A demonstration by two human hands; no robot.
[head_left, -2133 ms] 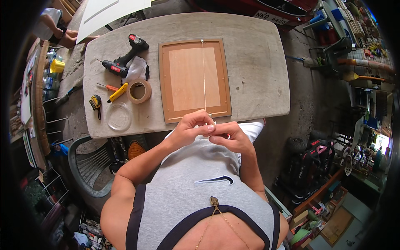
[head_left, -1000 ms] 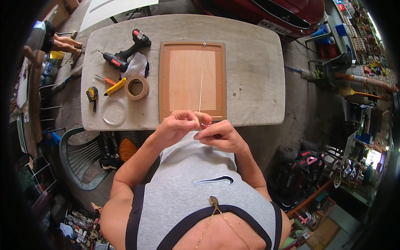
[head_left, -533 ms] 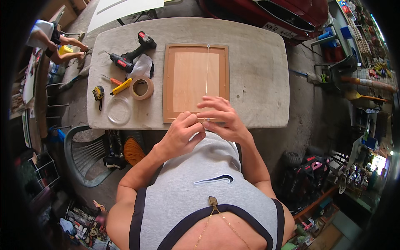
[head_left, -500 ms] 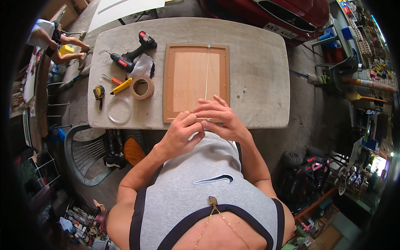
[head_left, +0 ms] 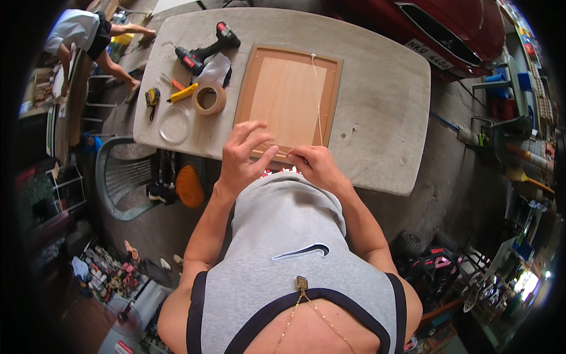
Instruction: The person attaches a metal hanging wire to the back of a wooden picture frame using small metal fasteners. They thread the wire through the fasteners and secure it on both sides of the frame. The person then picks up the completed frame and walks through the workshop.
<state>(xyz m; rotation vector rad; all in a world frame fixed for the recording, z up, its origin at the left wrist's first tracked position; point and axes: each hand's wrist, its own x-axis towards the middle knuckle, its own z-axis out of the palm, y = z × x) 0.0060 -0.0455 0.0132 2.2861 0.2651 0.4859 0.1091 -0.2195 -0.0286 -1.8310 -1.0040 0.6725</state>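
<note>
Left: person in white top and dark shorts (head_left: 76,32) at far edge. Green chair (head_left: 125,168) beside the table (head_left: 383,106). On the table's left part: yellow-black tape measure (head_left: 152,96), clear round coil (head_left: 163,125), orange-handled screwdriver (head_left: 177,84), yellow cutter (head_left: 184,92), black-red drill (head_left: 206,51), brown tape roll (head_left: 221,99), white cloth (head_left: 215,69). None of these is in hand.

Left hand (head_left: 246,152) comes up at the frame's near left corner, fingers spread and raised, thumb apart from them; grasping nothing visible. Frame (head_left: 286,97) lies back side up, slightly turned, just ahead of both hands, near edge partly hidden by them. Thin light cord (head_left: 318,88) runs from the hook at its far edge down the right side, slightly bowed, to the right hand (head_left: 317,165). That hand sits at the near right corner, thumb and index pinching the cord, other fingers curled. Farther right: red car (head_left: 436,23), beyond the table.
</note>
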